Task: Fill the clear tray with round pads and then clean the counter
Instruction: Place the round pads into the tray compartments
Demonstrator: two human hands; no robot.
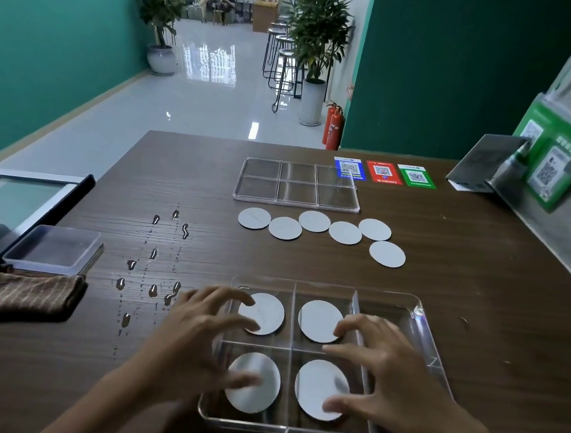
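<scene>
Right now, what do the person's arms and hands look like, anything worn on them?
Both arms are bare as far as the picture shows: no sleeves, gloves, watch or rings visible on the left hand or right hand. The fingernails look short and plain.

My one head-worn camera looks forward and down from close above the clear tray (413, 307) on the wooden counter (457, 269), facing past it along the tiled corridor (200, 86) beyond.
</scene>
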